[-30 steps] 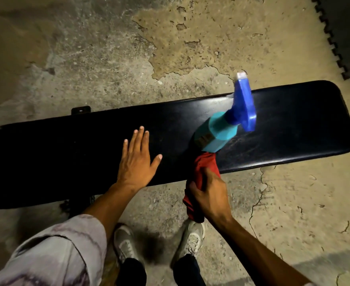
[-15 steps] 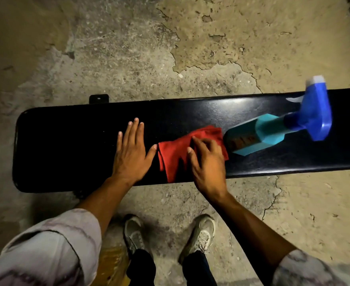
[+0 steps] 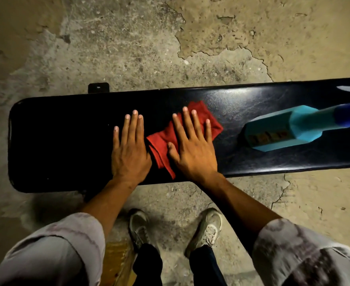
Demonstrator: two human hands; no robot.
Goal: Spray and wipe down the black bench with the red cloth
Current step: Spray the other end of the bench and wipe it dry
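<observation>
The long black bench (image 3: pixel 56 141) runs across the view from left to right. A crumpled red cloth (image 3: pixel 161 143) lies on its middle. My right hand (image 3: pixel 192 145) presses flat on the cloth with straight, spread fingers. My left hand (image 3: pixel 129 147) rests flat on the bare bench pad, just left of the cloth and touching its edge. A teal spray bottle (image 3: pixel 283 129) with a blue trigger head stands on the bench at the right, its top cut off by the frame edge.
Cracked, patchy concrete floor (image 3: pixel 149 48) surrounds the bench. A small black bracket (image 3: pixel 98 87) sticks out behind the bench's far edge. My two grey sneakers (image 3: pixel 209 230) stand on the floor just in front of the bench.
My right hand lifted the hanging cloth onto the bench, then flattened on it and slid forward. The left hand stayed flat on the pad. The view shifted left, pushing the bottle toward the right edge.
</observation>
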